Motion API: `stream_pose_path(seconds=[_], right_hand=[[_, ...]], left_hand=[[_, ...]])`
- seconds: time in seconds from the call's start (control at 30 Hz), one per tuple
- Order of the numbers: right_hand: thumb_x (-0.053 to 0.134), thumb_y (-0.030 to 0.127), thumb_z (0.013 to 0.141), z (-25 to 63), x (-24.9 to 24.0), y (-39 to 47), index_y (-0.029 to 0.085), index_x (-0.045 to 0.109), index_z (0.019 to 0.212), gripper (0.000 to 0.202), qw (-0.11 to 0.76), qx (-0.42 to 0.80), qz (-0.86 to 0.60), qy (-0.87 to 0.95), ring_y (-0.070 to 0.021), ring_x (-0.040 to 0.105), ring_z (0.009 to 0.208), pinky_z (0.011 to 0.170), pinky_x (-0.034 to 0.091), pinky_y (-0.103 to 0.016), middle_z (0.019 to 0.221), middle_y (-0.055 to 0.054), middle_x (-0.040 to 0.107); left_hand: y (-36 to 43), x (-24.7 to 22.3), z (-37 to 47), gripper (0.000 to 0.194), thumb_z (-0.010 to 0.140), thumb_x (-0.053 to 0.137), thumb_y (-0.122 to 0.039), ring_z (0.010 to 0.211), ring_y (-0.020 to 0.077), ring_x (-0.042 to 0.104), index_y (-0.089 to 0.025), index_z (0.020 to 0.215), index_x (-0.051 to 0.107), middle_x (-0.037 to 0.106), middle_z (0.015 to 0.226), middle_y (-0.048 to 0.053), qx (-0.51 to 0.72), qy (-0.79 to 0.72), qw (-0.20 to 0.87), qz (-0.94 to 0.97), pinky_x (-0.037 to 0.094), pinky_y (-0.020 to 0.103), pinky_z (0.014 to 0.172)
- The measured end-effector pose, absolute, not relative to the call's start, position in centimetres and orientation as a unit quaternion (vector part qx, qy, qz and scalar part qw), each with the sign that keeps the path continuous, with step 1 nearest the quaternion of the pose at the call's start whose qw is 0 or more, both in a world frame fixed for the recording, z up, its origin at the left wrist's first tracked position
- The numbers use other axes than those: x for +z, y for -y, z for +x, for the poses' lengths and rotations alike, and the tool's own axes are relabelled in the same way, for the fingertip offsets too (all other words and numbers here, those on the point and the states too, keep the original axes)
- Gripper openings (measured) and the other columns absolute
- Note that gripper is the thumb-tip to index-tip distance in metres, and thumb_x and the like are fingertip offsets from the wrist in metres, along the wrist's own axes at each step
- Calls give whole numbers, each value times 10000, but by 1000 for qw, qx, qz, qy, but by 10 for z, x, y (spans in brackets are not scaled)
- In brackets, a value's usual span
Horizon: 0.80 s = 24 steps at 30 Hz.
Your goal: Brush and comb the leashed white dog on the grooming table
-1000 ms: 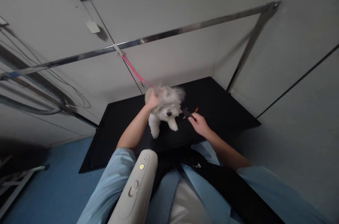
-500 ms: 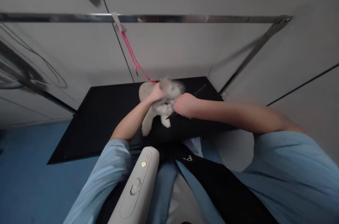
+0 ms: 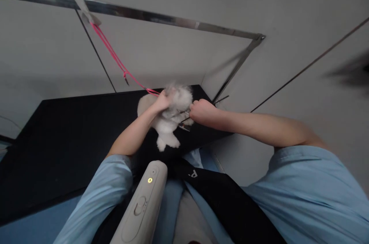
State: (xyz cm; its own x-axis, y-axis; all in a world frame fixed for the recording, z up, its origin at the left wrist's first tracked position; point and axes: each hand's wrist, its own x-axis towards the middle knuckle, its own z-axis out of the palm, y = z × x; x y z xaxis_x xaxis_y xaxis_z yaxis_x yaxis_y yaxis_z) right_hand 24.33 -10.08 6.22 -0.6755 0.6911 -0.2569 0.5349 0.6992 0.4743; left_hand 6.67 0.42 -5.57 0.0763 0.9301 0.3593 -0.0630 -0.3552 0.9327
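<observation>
Left hand (image 3: 162, 102) grip on dog (image 3: 170, 119) head; right hand (image 3: 201, 111) alongside.

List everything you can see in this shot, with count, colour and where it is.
dog: one, white and fluffy, on the table's near right part.
table: one, black, in a room corner.
leash: one, pink, from the metal bar to the dog.
metal bar: one, silver, overhead frame above the table.
dryer: one, white with a lit yellow dot, at the person's chest.
strap: one, black, across the chest.
left hand: on the dog's head.
right hand: fisted at the dog's face around a thin dark tool.
</observation>
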Motion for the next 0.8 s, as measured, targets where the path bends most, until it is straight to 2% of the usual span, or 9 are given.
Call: stream_pose_path(seconds=[0.07,0.13,0.23,0.27,0.33,0.43,0.57,0.7,0.8], right_hand=[[497,69,878,261,60,104,142,735,844,251,164,177,349,-905,-245,621,880,672,417,-314,879,-152,695],[486,109,897,281,46,108,154,726,1017,272,75,148,382,-909,-258,613,932,711,450,-328,955,-156,695],[424,176,928,302,0,105,182,550,1369,459,-151,77,490,-855,-248,614,1035,833,499,-354,1132,-129,684],[393,183,931,304,-18,98,186,521,1396,483,-243,55,523,-815,-239,612,1080,884,500,-363,1180,-117,675],[356,201,929,298,-50,75,167,599,1298,443,-368,1,552,-749,-221,629,1062,916,500,-353,1162,-112,691],[440,284,903,273,-71,27,157,700,1041,321,-409,-90,563,-713,-207,644,870,811,505,-320,964,-94,726],[465,256,886,245,-60,-13,157,685,770,267,-446,-77,523,-722,-171,584,741,723,449,-272,777,-65,657],[460,278,928,238,-60,-15,175,679,762,292,-466,-32,457,-757,-160,570,742,702,422,-247,740,-45,602],[461,281,935,240,-63,-15,185,680,795,277,-460,-13,452,-764,-162,575,757,707,424,-248,778,-50,610]], left_hand=[[-5,-53,69,285,799,679,-450,776,184,642,-171,763,632,683,799,58,588,-356,435,582,521,315,787],[-7,-49,69,297,798,670,-461,812,195,657,-164,814,656,706,853,71,599,-343,436,577,522,334,833],[-13,-44,67,337,786,673,-474,881,214,675,-152,884,683,730,937,93,610,-336,439,568,521,353,879],[-16,-43,68,346,781,675,-473,900,218,677,-150,903,690,734,958,98,615,-338,440,561,521,355,886],[-20,-42,68,351,764,682,-461,924,224,679,-147,918,696,737,977,101,625,-349,438,545,521,355,891],[-23,-44,62,344,759,672,-447,903,222,676,-135,904,683,732,960,106,627,-373,425,535,520,357,883],[-33,-30,31,358,793,637,-464,855,215,657,-125,905,672,722,926,105,546,-390,389,631,508,373,885],[-70,18,22,304,765,685,-458,862,242,641,-161,722,637,691,757,79,482,-451,252,708,496,372,885],[-104,42,50,297,776,688,-466,870,249,656,-186,685,649,710,732,79,421,-405,315,748,508,346,848]])
